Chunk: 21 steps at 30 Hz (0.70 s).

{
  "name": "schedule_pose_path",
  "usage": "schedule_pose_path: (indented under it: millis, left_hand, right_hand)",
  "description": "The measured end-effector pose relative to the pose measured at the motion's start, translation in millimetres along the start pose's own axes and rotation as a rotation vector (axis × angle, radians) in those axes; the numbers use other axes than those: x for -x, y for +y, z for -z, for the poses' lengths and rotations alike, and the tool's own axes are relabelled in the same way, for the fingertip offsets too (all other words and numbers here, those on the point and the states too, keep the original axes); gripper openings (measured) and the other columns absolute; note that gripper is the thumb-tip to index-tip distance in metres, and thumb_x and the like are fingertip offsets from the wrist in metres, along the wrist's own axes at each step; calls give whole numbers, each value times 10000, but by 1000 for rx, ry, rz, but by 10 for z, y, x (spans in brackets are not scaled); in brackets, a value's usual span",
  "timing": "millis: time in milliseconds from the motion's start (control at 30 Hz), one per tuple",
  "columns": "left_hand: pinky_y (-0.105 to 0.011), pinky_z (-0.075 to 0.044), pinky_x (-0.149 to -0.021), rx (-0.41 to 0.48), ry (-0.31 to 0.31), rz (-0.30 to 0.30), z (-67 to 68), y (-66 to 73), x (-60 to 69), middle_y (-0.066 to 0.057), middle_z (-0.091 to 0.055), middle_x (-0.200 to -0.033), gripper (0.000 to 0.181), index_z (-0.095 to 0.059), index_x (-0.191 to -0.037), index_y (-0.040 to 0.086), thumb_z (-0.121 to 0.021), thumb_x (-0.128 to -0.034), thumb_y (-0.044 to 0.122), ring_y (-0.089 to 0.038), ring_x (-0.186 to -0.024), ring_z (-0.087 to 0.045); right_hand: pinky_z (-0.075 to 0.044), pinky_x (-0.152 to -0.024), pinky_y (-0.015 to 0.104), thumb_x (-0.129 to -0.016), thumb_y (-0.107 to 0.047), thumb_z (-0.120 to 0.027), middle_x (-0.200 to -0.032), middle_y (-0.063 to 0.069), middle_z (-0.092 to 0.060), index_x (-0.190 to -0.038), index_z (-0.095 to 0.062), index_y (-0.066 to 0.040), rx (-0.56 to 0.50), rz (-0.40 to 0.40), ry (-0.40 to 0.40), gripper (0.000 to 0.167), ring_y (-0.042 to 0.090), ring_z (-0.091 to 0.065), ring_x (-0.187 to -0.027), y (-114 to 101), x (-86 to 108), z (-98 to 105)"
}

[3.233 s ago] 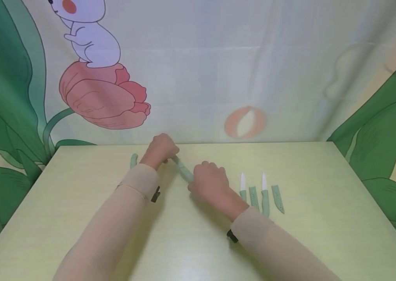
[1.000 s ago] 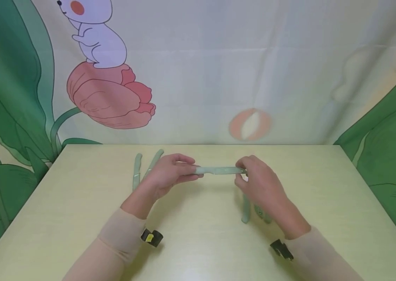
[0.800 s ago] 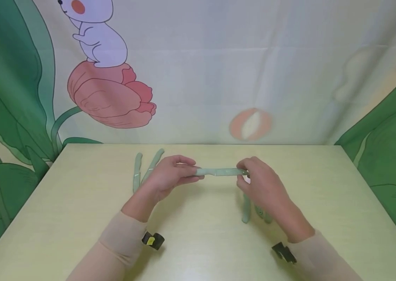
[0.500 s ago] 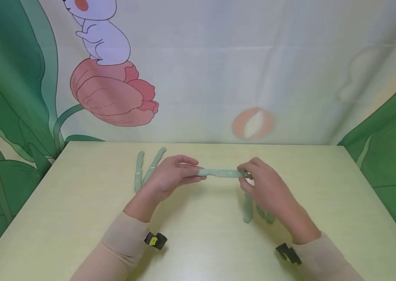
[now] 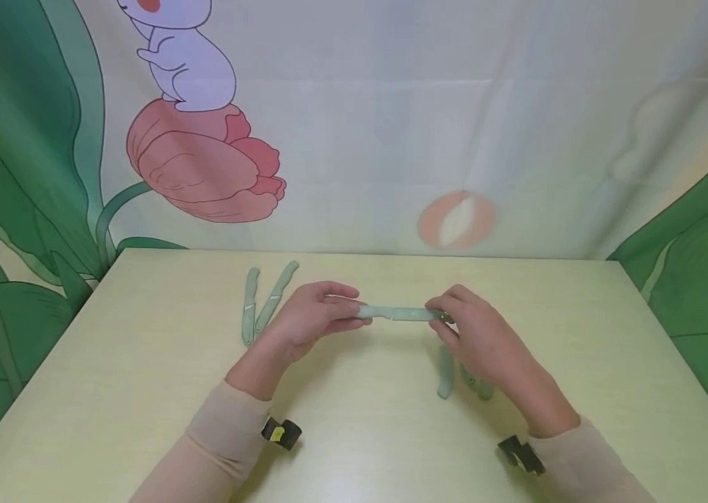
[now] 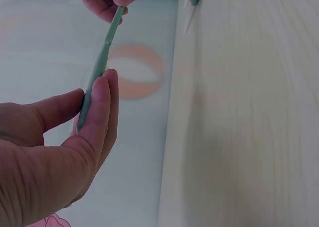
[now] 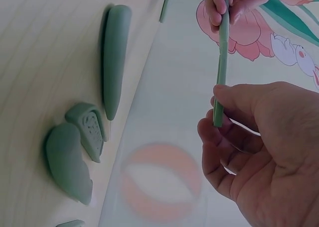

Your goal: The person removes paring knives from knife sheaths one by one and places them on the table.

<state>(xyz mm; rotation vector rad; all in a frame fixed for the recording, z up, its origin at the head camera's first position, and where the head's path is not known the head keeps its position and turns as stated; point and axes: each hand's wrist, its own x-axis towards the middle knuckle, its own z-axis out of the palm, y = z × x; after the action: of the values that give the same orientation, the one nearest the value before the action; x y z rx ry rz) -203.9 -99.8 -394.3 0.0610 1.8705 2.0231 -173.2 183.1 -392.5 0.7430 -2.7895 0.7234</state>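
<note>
My left hand (image 5: 313,314) pinches the handle of a pale green sheathed paring knife (image 5: 392,314), held level above the table. At its other end, the thumb and fingers of my right hand (image 5: 480,335) pinch the sheath's tip. A thin seam shows where handle meets sheath. Two more sheathed knives, one upright in view (image 5: 249,307) and one slanting (image 5: 275,297), lie beyond my left wrist. Below my right hand lie a knife handle (image 5: 445,374), a loose sheath (image 7: 88,130) and another knife handle (image 7: 67,160). White blades (image 6: 188,18) show in the left wrist view.
The pale wooden table (image 5: 354,433) ends at a back edge against a printed curtain (image 5: 354,140). A dark wrist strap piece (image 5: 281,433) hangs by the left sleeve, another (image 5: 520,454) by the right.
Since the oldest frame both hands have moved right and nearer, and the sheathed knife has turned from slanting to level. Over the last second the hold barely changes; the view shifts slightly.
</note>
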Motion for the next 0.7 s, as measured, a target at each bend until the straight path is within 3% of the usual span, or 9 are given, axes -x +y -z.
schedule_pose_path:
  millis: [167, 267, 367, 533, 700]
  left_hand:
    - [-359, -597, -924, -51, 9, -11, -16, -3, 6, -233, -688, -1196, 341, -588, -1331, -89, -686, -1019, 8, -287, -1025, -771]
    - [-368, -603, -918, -135, 20, -37, -17, -8, 17, -193, -706, -1200, 344, -622, -1318, -53, -720, -1013, 71, -287, -1041, -764]
    - [-374, -604, -917, -272, 46, -86, -35, 1, 36, -132, -719, -1218, 353, -663, -1305, 2, -755, -1000, 155, -271, -1059, -745]
    - [-425, -583, -916, -526, 140, -181, -89, 19, 79, -26, -708, -1259, 371, -712, -1283, 130, -806, -955, 274, -272, -1160, -674]
    - [-447, -506, -1042, -736, 195, -306, -179, 22, 119, 1, -652, -1334, 444, -703, -1329, 152, -841, -924, 273, -273, -1299, -590]
  right_hand:
    - [-579, -812, 364, -985, -32, -748, -1085, 58, -642, -1202, -735, -17, -1, 19, 21, 218, 191, -647, -908, 1, 8, -4]
    - [-582, -810, 365, -981, -27, -751, -1083, 62, -643, -1203, -732, -13, 2, 24, 27, 223, 193, -648, -906, -2, 9, 0]
    - [-582, -812, 366, -983, -30, -751, -1088, 64, -645, -1207, -731, -14, 7, 20, 25, 226, 195, -649, -907, -3, 7, 2]
    - [-580, -805, 368, -981, -30, -752, -1089, 71, -650, -1203, -734, -15, 12, 22, 30, 223, 201, -654, -902, -4, 4, 9]
    - [-576, -796, 369, -979, -28, -754, -1082, 71, -651, -1195, -735, -21, 12, 23, 31, 218, 202, -649, -893, -7, 5, 17]
